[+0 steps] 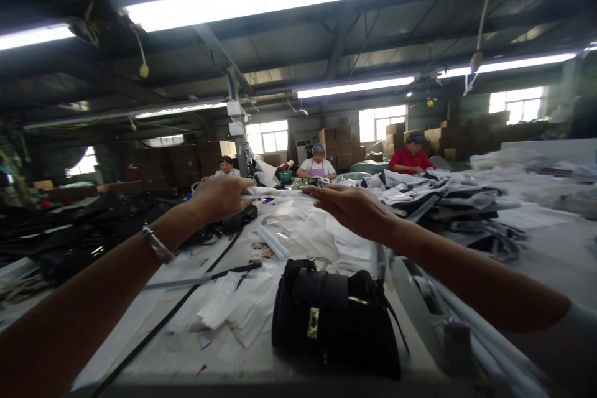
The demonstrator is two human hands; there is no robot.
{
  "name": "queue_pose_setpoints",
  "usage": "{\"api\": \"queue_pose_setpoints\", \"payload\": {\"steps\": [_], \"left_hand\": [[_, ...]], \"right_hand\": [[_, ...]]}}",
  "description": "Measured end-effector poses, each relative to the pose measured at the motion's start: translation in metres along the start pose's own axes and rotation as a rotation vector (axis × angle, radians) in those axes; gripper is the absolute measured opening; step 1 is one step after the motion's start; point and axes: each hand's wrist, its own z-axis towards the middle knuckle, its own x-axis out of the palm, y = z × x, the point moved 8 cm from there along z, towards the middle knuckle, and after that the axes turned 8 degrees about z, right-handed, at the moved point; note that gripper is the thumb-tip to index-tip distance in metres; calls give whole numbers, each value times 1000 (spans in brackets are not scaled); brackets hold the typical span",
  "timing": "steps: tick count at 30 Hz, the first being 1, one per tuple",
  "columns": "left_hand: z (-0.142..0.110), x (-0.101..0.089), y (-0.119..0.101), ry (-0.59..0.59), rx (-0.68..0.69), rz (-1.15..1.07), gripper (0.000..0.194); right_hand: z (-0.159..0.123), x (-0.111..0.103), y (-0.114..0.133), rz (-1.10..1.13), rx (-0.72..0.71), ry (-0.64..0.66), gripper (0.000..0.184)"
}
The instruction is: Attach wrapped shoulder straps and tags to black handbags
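Observation:
Both arms reach forward over the worktable. My left hand (221, 196), a bangle on its wrist, is closed on one end of a thin white strip (276, 192), perhaps paper or plastic film. At the strip's other end, my right hand (347, 206) pinches it between thumb and straight fingers. The strip is stretched level between the hands. Below them, near the table's front edge, a black handbag (336, 323) with a gold clasp (313, 322) stands upright, touched by neither hand.
White sheets (224, 305) lie scattered across the table (242, 368). A long black strap (172, 311) crosses the left side. Black bags (107, 230) are heaped left; wrapped pieces (433, 196) pile up right. Several people sit beyond, one in a red top (405, 160).

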Motion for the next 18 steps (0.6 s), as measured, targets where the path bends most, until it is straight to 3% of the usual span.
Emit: {"api": "queue_pose_setpoints", "payload": {"steps": [6,9,12,16,18], "left_hand": [[3,-15,-50,-37,167,-56,32],[10,-20,-80,-78,179,-136,34],[16,-22,-96,-128,200,-280,37],[7,-5,-97,18,320,-833,84],[-4,15,-86,121,246,-1032,99]], "right_hand": [[13,12,18,-140,4,61,42],[18,20,26,-169,41,44,53],[17,21,23,-184,94,6,60],[7,1,7,-101,115,-119,39],[2,-12,-5,-62,159,-178,34]]}}
